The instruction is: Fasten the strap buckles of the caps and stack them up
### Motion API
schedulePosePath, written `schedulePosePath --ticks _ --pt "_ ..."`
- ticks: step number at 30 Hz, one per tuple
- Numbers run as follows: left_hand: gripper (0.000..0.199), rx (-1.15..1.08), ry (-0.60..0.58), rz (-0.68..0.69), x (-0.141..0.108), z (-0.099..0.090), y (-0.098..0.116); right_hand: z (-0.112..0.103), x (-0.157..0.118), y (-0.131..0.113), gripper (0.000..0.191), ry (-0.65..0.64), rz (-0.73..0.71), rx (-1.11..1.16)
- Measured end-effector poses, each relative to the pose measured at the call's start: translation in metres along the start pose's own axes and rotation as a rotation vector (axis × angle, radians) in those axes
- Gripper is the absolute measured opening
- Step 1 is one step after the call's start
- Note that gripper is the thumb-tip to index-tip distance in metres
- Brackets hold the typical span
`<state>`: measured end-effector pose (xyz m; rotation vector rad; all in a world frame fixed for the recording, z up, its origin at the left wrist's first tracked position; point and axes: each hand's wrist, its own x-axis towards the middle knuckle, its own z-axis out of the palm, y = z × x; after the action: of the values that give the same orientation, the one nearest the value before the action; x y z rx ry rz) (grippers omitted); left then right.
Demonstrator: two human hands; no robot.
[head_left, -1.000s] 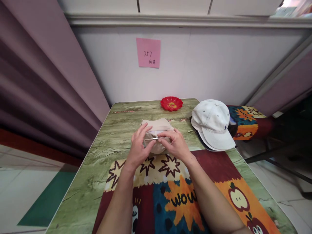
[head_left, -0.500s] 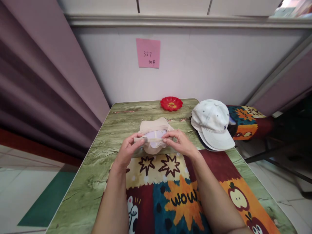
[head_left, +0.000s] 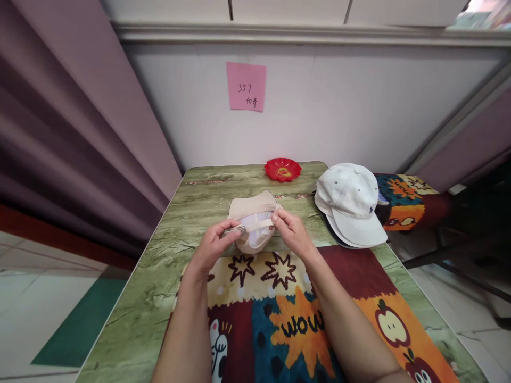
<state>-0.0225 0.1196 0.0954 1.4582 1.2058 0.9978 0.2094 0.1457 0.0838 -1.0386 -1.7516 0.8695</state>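
A pale beige cap (head_left: 251, 206) lies with its inside facing up and its brim toward the wall, at the middle of the table. My left hand (head_left: 213, 244) pinches the buckle end of the cap's back strap at the opening's left side. On the right side, my right hand (head_left: 291, 230) grips the other part of the strap between thumb and fingers. The strap slants across the cap's opening between both hands.
Stacked caps, a white cap (head_left: 351, 197) on top, stand at the table's right edge. A red scalloped dish (head_left: 282, 169) sits at the back. A patterned cloth (head_left: 287, 319) covers the near part of the wooden-looking table (head_left: 159, 260).
The strap was nearly straight between my hands and now slants, with its left end lower. My right hand has shifted slightly up and its fingers have drawn in. The view has moved slightly.
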Motion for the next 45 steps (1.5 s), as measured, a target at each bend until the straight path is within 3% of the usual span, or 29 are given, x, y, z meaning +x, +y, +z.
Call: schedulePosePath --ticks 8,19,25,31,39,42,45 --pt "0.027 -0.046 -0.019 -0.013 0.000 -0.001 -0.003 -0.002 -0.001 0.002 0.032 -0.025 0.014 0.006" --pt "0.025 -0.002 0.043 0.053 0.000 -0.001 -0.004 -0.007 0.001 0.001 0.034 -0.045 0.007 0.009" --pt "0.024 0.036 -0.025 0.036 -0.001 -0.002 0.000 -0.023 -0.001 -0.002 0.023 -0.217 -0.037 -0.100" --pt "0.025 0.122 0.052 0.066 0.003 -0.004 -0.007 -0.026 0.000 0.005 0.025 -0.300 -0.076 -0.155" --pt "0.024 0.066 0.091 0.052 0.002 -0.005 -0.006 -0.025 -0.001 -0.002 0.017 -0.158 -0.096 -0.121" --pt "0.035 0.041 0.245 0.061 0.001 -0.012 -0.006 -0.033 0.000 -0.001 0.024 0.043 -0.101 -0.031" --pt "0.034 0.202 0.372 0.114 0.003 -0.022 -0.014 -0.043 0.001 0.010 0.037 0.165 -0.112 -0.115"
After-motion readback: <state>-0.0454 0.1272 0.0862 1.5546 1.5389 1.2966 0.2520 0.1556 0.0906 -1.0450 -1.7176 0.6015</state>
